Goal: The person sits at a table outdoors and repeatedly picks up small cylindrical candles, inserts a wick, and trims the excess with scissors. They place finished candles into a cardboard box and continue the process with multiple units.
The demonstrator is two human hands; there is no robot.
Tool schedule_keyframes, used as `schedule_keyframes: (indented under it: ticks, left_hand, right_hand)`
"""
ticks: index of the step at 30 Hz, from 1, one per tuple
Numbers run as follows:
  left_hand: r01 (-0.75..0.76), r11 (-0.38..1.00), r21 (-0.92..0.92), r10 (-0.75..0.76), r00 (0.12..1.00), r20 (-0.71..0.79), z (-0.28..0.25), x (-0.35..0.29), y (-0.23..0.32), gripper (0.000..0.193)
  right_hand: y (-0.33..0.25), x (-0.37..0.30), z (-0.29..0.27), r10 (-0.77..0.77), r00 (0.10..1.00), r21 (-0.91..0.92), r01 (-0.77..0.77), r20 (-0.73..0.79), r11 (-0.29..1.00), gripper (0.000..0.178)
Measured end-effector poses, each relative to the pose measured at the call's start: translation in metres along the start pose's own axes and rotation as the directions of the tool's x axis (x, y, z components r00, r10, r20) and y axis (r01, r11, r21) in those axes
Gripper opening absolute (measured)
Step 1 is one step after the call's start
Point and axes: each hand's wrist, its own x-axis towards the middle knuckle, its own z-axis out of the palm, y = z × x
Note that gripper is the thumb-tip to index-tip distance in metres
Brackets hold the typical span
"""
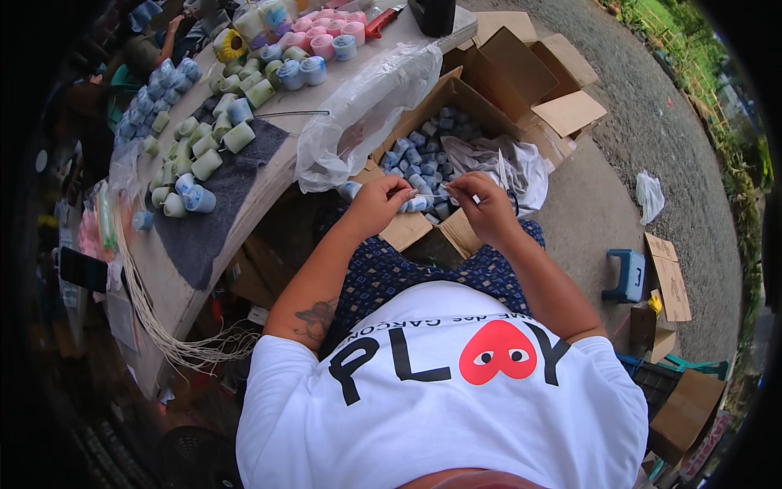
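My left hand [380, 204] and my right hand [484, 207] are raised in front of my lap, over the near edge of an open cardboard box. Both are closed in a pinch, with a thin white cord [424, 195] stretched between the fingertips. Beneath them, the box [487, 106] holds many blue-and-white cylinders [419, 155], which look like small candles or rolls. One such cylinder [349, 191] shows just beside my left hand. Crumpled pale cloth or plastic [525, 175] covers the box's right side, behind my right hand. A dark loop beside that hand is too small to name.
On the left, a long table [273, 175] carries green, blue and pink cylinders [330, 37], a dark cloth [213, 232] and clear plastic [358, 106]. Pale cords [151, 301] hang off its edge. A blue stool [625, 275] stands right. Another person's arm [169, 37] appears far left.
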Motion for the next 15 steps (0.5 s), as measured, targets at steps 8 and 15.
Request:
schedule_keyframes:
  ticks: [8, 15]
  left_hand:
    - [0.003, 0.998, -0.067, 0.008, 0.987, 0.158, 0.021, -0.005, 0.01, 0.019]
    - [-0.14, 0.984, 0.11, 0.133, 0.989, 0.072, 0.013, -0.008, 0.013, 0.012]
  right_hand:
    - [-0.003, -0.005, 0.005, -0.023, 0.999, -0.056, 0.025, 0.026, 0.998, 0.008]
    - [0.0, -0.011, 0.012, 0.098, 0.983, -0.109, -0.082, 0.152, 0.991, 0.009]
